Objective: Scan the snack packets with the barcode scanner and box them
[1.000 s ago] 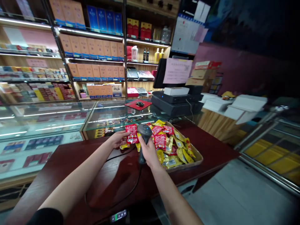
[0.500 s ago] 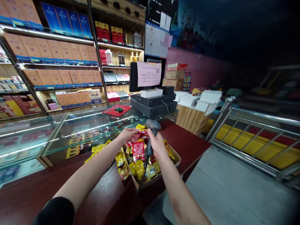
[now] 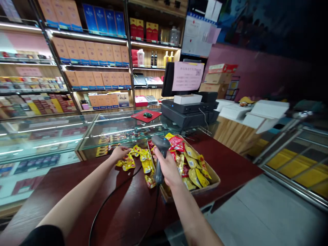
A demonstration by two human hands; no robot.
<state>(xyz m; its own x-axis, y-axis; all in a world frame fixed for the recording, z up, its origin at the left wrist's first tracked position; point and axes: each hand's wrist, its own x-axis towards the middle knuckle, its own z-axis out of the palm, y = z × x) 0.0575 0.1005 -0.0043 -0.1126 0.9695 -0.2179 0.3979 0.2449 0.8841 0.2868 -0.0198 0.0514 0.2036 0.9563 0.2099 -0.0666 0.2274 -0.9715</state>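
My right hand [image 3: 167, 165] is wrapped round the handle of a dark barcode scanner [image 3: 159, 145], held over the left side of a cardboard box [image 3: 216, 177]. Yellow and red snack packets [image 3: 193, 162] fill the box. Several yellow packets [image 3: 146, 162] lie on the dark red counter [image 3: 123, 208] left of the box. At the far end of these loose packets is my left hand [image 3: 120, 152], its fingers closed together by their edge; whatever it may hold is too small to make out. The scanner's black cable runs down towards me.
Behind the counter are a glass display case [image 3: 102, 128], a red mat [image 3: 146, 115] with a small dark object, and a black register [image 3: 187, 112] with a screen. Boxed goods line the shelves [image 3: 97, 65]. A metal railing [image 3: 294, 164] stands at the right.
My left hand has moved from over the box to the loose packets at its left. The scanner in my right hand is now at the box's left side. The view has turned left.
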